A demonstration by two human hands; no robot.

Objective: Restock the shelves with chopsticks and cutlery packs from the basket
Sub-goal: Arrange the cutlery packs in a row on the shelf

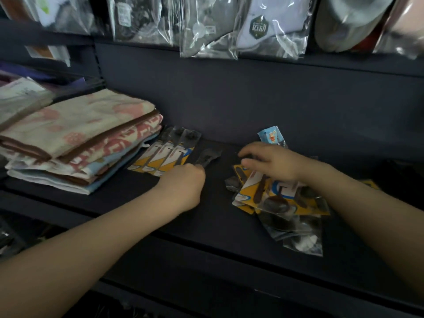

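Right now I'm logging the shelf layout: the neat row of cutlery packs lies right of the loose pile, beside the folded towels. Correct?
Not quite. In the head view the neat row of cutlery packs lies left of the loose pile, beside the folded towels.

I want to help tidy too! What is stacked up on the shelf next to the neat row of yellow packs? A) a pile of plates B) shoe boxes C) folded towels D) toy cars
C: a stack of folded towels, cream and pink patterned, lies on the dark shelf just left of the neat row of yellow packs, near the left hand.
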